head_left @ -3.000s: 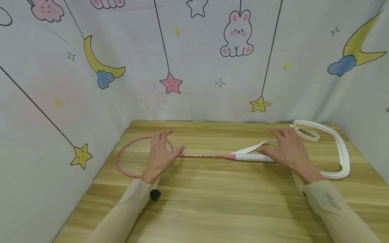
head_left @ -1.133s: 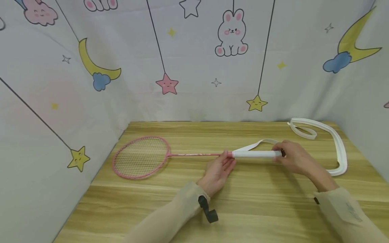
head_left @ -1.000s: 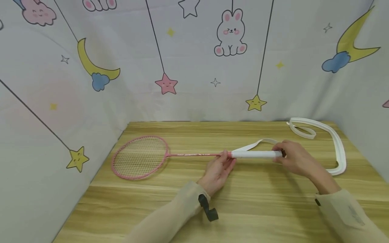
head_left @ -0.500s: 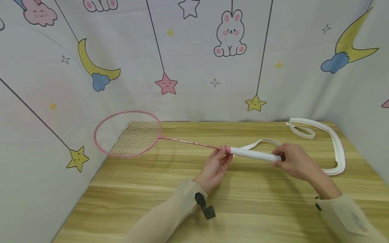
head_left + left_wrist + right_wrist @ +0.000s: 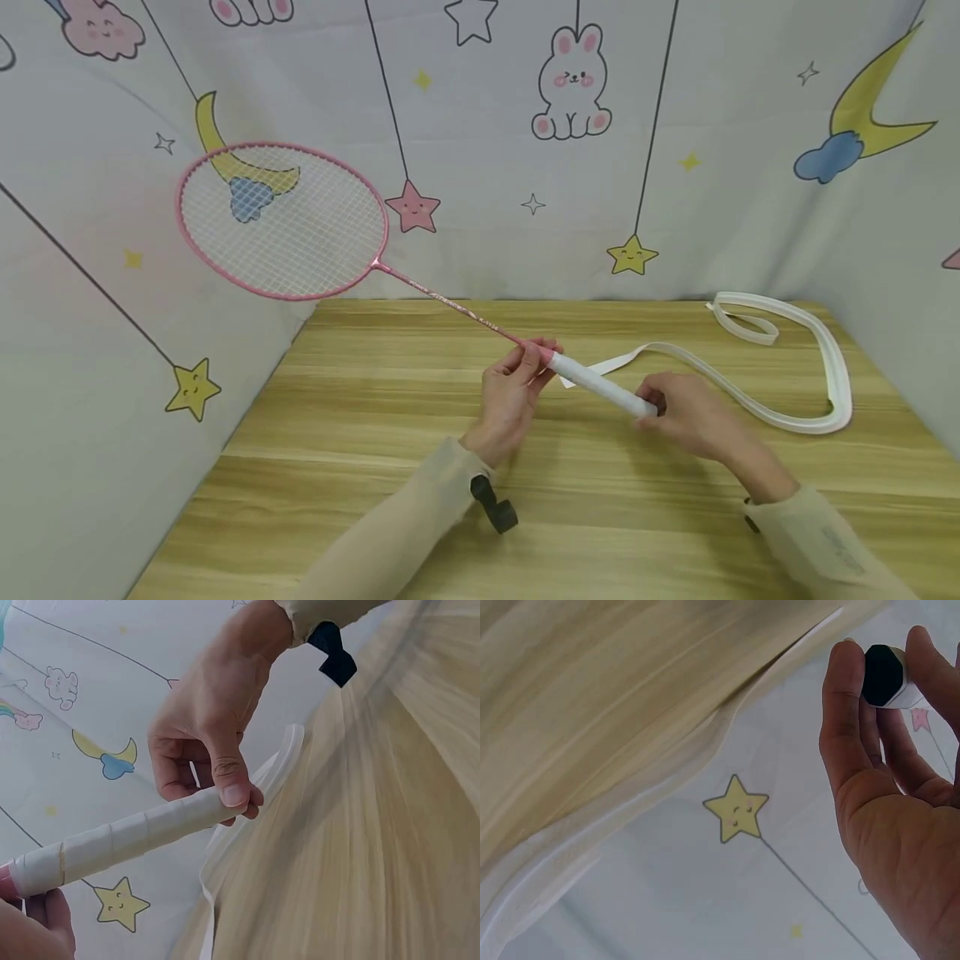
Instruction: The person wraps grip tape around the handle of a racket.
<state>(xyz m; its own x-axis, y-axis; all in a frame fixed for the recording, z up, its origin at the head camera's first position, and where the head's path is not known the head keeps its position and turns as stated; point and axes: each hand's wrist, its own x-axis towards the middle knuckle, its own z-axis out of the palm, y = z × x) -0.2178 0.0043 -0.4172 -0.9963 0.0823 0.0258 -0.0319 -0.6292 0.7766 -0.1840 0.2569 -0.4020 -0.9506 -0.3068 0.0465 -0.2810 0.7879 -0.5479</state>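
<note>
The pink badminton racket (image 5: 423, 289) is held up slantwise over the table, strung head (image 5: 292, 221) high on the left, white handle (image 5: 600, 385) low on the right. Behind it all spreads a big white cloth backdrop (image 5: 487, 125), printed with cartoon figures, a winking rabbit (image 5: 575, 96) among them. The table (image 5: 622, 533) is topped in streaky yellow-brown wood grain. On its right side lies a long white strip (image 5: 837, 367), sweeping round in a wide bend to a loose curl near the back edge; its other end shows just beside the handle, near the left hand's (image 5: 512, 396) fingers. The racket's head stands against the cloth, and the lower part of a yellow moon (image 5: 206, 119) shows through the strings. Two pale sleeves (image 5: 397, 525) come in from the near side. The left hand pinches the pink collar (image 5: 547, 355) where shaft meets handle, thumb on the near side. The right hand (image 5: 693, 417) has a narrow pinch on the handle's lower end, thumb and fingers on opposite sides. Spiral wrap seams show along the handle from the left wrist. A bent black fitting (image 5: 493, 505) juts from the left cuff. Tiniest is the handle's dark end face (image 5: 883, 675), framed between finger and thumb.
</note>
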